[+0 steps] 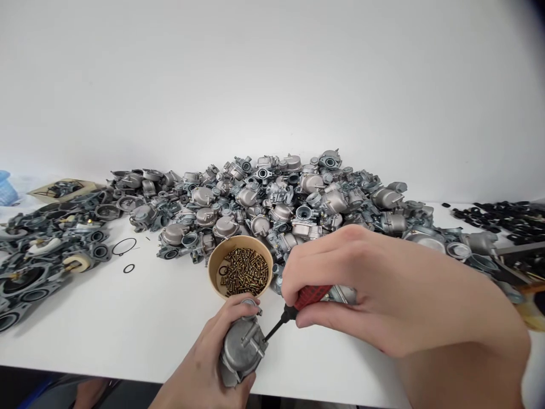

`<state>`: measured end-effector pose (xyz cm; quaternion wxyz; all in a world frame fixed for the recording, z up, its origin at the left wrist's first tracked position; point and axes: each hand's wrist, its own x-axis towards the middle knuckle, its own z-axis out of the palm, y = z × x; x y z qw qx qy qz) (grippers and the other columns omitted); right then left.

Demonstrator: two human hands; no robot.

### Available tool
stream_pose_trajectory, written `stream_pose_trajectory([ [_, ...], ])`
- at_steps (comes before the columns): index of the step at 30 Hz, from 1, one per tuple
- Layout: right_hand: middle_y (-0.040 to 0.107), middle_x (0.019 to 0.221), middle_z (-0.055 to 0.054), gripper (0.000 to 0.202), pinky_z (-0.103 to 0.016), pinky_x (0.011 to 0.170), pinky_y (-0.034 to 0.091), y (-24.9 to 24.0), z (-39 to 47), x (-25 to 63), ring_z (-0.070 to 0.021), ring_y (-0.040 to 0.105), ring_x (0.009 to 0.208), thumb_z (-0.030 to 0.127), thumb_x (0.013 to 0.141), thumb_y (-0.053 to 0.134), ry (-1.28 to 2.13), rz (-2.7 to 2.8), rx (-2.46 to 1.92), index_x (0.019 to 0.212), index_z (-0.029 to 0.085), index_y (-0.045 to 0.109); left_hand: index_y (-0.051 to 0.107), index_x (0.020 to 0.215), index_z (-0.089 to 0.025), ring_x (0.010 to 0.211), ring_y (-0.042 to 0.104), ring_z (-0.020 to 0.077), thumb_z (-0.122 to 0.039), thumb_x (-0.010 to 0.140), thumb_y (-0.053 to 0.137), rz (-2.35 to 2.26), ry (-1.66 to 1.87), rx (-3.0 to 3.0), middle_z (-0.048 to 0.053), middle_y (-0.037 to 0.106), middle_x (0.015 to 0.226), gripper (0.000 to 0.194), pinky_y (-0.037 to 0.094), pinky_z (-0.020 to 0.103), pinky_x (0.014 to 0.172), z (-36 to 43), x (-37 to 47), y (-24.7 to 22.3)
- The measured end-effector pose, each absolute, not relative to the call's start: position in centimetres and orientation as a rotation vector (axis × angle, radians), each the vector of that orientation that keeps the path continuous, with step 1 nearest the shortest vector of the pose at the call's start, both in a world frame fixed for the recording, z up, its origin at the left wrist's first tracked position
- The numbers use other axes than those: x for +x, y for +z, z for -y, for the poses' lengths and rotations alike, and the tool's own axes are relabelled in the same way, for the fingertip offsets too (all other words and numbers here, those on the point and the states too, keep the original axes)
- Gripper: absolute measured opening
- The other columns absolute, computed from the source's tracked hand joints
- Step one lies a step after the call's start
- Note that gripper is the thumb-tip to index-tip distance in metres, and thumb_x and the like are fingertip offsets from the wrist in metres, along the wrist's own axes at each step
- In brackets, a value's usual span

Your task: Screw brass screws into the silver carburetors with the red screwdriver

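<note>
My left hand [204,363] grips a grey metal carburetor [242,346] at the table's front edge, bowl side up. My right hand [374,284] is closed around a red-handled screwdriver [309,296]. Its black shaft slants down to the left and its tip touches the carburetor's bowl. Just behind both hands stands a tan paper cup [215,267] filled with several small brass screws [244,271].
A large heap of grey carburetors [289,196] covers the middle of the white table [128,318]. More carburetor bodies [38,255] lie at the left with two black O-rings [124,246] beside them. Black rubber parts [506,216] lie at the far right. A white wall rises behind.
</note>
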<state>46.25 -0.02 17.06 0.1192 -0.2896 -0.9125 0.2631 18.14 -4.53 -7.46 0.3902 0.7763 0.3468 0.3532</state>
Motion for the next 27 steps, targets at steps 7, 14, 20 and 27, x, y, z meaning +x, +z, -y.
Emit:
stream_pose_trajectory([
  [7,0.073,0.085,0.007,0.010,-0.026,0.073,0.045,16.8,-0.2,46.1,-0.0088,0.063,0.075,0.014,0.098,0.072,0.753,2.687,-0.904,0.089,0.019,0.070,0.044,0.155,-0.038,0.153,0.053,0.0479,-0.013,0.071,0.070,-0.888,0.895,1.971,0.014,0.048,0.165,0.091,0.051,0.059,0.117,4.4,18.2,-7.3],
  [14,0.076,0.088,0.006,0.007,-0.029,0.073,0.045,16.1,-0.4,45.7,-0.0116,0.067,0.080,0.014,0.096,0.073,0.797,2.682,-0.873,0.092,0.019,0.073,0.045,0.155,-0.037,0.151,0.055,0.0459,-0.012,0.070,0.069,-0.897,0.933,1.997,0.013,0.051,0.163,0.092,0.053,0.055,0.117,4.5,18.3,-7.1],
  [20,0.076,0.087,0.006,0.009,-0.029,0.072,0.046,16.0,-0.7,45.7,-0.0110,0.066,0.078,0.011,0.094,0.071,0.791,2.679,-0.847,0.090,0.019,0.072,0.045,0.154,-0.036,0.151,0.056,0.0452,-0.011,0.071,0.068,-0.885,0.943,2.008,0.014,0.051,0.162,0.091,0.052,0.055,0.118,4.3,18.6,-6.9],
  [27,0.073,0.085,0.007,0.011,-0.028,0.073,0.046,15.9,-1.0,45.6,-0.0098,0.065,0.076,0.008,0.093,0.073,0.794,2.696,-0.895,0.094,0.019,0.073,0.047,0.154,-0.036,0.149,0.058,0.0458,-0.012,0.070,0.069,-0.905,0.955,2.035,0.014,0.054,0.160,0.090,0.055,0.054,0.115,4.3,18.6,-6.7],
])
